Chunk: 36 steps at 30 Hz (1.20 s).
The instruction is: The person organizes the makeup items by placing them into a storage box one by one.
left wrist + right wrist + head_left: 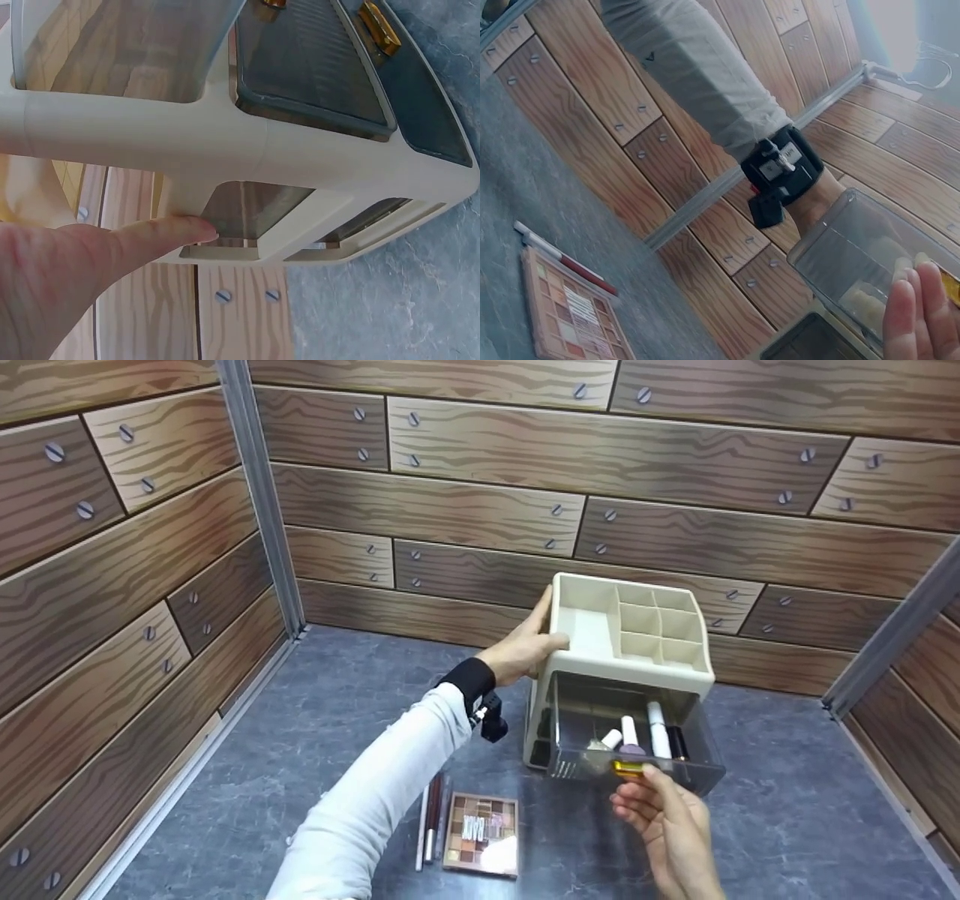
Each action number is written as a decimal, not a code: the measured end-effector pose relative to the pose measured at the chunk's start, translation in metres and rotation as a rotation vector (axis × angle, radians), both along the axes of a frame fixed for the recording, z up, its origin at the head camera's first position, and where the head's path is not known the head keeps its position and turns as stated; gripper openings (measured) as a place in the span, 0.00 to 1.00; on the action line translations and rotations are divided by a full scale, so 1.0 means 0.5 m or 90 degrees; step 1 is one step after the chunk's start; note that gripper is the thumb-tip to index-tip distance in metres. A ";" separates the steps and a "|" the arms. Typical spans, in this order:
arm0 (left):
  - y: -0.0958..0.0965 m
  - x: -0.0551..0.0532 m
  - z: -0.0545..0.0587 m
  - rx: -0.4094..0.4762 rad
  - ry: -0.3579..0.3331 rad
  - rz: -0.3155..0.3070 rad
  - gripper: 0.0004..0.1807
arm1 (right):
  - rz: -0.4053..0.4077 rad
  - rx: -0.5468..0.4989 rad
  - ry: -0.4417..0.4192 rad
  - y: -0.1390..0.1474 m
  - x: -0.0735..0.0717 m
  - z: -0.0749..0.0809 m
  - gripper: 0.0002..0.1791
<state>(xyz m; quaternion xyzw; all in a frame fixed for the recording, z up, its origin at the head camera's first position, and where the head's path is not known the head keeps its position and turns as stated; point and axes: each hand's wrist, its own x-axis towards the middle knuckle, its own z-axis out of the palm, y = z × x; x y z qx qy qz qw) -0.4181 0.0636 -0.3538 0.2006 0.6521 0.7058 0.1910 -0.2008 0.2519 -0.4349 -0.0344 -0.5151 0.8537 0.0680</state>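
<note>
A cream cosmetics organizer (589, 639) with an open-topped divided tray stands on the grey surface. My left hand (523, 651) grips its left side, thumb over the top rim. In the left wrist view that hand (90, 255) lies along the cream frame. The smoky clear upper drawer (574, 727) is pulled out. My right hand (671, 825) pinches its gold handle (628, 768) between thumb and fingers. Inside lie a nail polish bottle (630, 735) with a white cap, a white tube (658, 731) and a black tube (677, 743).
An eyeshadow palette (484, 821) lies in front of the organizer, left of my right hand. Several slim pencils or brushes (431, 821) lie beside it, under my left forearm. Wood-patterned walls (480, 442) enclose the grey surface (360, 690) at the back and sides.
</note>
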 end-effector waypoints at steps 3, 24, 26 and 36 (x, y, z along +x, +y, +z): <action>-0.004 0.000 -0.001 0.003 0.007 -0.005 0.59 | -0.013 -0.005 -0.003 0.001 -0.005 0.005 0.18; -0.005 0.003 -0.021 0.041 0.000 -0.016 0.55 | -0.022 -0.067 0.034 -0.014 -0.047 0.006 0.19; -0.001 0.003 -0.021 0.048 0.000 -0.024 0.54 | -0.021 -0.073 0.041 -0.011 -0.047 0.006 0.19; -0.003 -0.002 -0.015 0.054 0.000 -0.028 0.54 | -0.038 -0.080 0.049 -0.014 -0.069 0.017 0.18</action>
